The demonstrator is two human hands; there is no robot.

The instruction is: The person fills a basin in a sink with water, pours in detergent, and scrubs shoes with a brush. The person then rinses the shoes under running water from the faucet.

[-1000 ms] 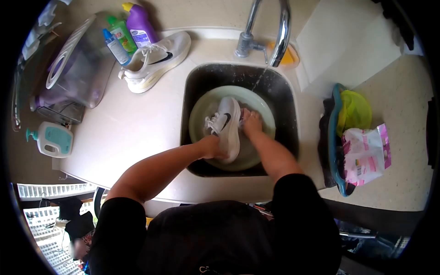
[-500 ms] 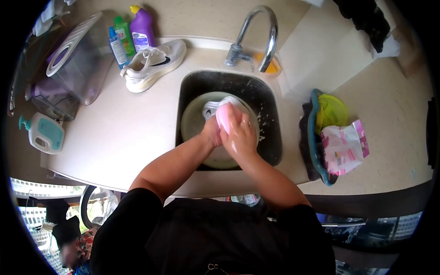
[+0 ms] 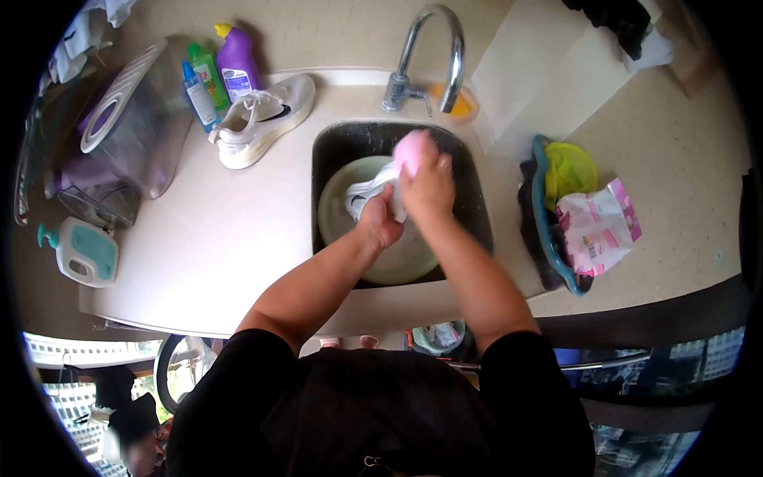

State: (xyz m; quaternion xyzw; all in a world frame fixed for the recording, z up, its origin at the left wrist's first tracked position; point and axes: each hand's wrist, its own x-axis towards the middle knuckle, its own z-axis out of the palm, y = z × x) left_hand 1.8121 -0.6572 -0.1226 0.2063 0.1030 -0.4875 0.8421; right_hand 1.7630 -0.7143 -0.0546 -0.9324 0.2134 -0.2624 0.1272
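Observation:
A white sneaker [image 3: 367, 191] is tilted over a pale green basin [image 3: 334, 246] inside the dark sink. My left hand [image 3: 383, 221] is closed around the sneaker's near side. A rounded pink object [image 3: 412, 151], like a scrubber, is gripped in my right hand [image 3: 430, 184] above the sneaker's far end. Motion blurs this hand, and its fingers partly cover the pink thing, so its underside is hidden. On the counter to the left stands another white sneaker [image 3: 266, 119] with a dark patch on its side.
A chrome faucet [image 3: 397, 91] arches behind the sink [image 3: 481, 230]. A purple bottle [image 3: 238, 63], a green bottle [image 3: 207, 71] and a blue-capped bottle [image 3: 199, 99] stand back left. Grey bins [image 3: 135, 135] and a teal-white jug [image 3: 87, 250] are leftward. A blue-edged tray [image 3: 544, 207] holds a pink-white packet [image 3: 596, 226].
My right hand has moved up and away from my left with the pink object, towards the sneaker's far end. More of the sneaker shows now. The whole view has shifted slightly.

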